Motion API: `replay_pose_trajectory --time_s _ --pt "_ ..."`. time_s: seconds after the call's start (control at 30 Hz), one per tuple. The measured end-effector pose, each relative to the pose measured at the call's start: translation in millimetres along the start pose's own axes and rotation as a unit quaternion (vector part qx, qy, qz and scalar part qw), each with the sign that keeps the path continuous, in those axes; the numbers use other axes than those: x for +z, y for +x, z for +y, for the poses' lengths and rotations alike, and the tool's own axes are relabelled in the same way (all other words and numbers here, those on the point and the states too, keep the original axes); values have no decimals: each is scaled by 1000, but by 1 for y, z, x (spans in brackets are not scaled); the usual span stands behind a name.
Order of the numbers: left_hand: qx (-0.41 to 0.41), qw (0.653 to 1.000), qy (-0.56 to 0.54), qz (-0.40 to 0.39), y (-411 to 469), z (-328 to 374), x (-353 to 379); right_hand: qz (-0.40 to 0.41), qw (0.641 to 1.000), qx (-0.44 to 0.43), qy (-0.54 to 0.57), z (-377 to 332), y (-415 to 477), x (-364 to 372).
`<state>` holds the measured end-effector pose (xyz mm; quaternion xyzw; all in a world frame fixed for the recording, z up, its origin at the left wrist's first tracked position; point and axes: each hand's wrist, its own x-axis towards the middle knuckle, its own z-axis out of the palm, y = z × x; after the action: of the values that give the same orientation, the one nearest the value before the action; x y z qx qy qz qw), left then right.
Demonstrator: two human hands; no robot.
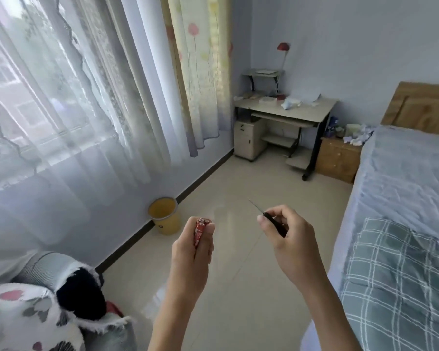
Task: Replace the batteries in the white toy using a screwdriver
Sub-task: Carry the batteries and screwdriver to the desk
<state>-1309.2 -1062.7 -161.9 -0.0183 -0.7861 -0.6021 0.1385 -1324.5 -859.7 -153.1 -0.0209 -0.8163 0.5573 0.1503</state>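
Left hand: lower centre of frame, grip clenched round red batteries, their ends showing above the fingers
Right hand: right of centre, apart from the left, grip pinching the black handle of a screwdriver; thin shaft points to upper left
White toy: cannot be identified
Bed: right edge of frame
Yellow bin: on floor by wall, beyond left hand
Worktop: far corner, upper centre right

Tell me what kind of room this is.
Most likely a bedroom in a home: a bed with a wooden headboard, a small computer desk against the far wall, and sheer curtains over a large window.
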Motion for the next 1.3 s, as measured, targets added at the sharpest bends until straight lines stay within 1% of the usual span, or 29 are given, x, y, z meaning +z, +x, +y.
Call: replay_pose_trajectory --time_s 0.1,0.23,0.47,0.6,0.8,1.03,1.17,1.3 --pt "-2 1000 0 -16 57 -11 22 13 1000 15 -2 7 52 7" --pt "-15 999 -15 -37 121 -31 51 9 999 53 -3 31 105 16" --pt "-15 996 -32 -83 263 -79 109 64 994 86 -20 82 233 42" --pt "16 992 -41 -119 372 -94 137 111 990 86 -30 94 327 64" --pt "62 980 -79 -171 525 -94 181 178 981 75 -30 86 453 76" --pt "48 971 -80 -222 627 -128 241 199 971 130 -33 127 545 78" --pt "36 970 -72 -228 687 -144 288 212 969 123 -30 160 621 67" --pt "48 970 -63 -228 764 -150 345 218 970 106 -24 196 717 50"
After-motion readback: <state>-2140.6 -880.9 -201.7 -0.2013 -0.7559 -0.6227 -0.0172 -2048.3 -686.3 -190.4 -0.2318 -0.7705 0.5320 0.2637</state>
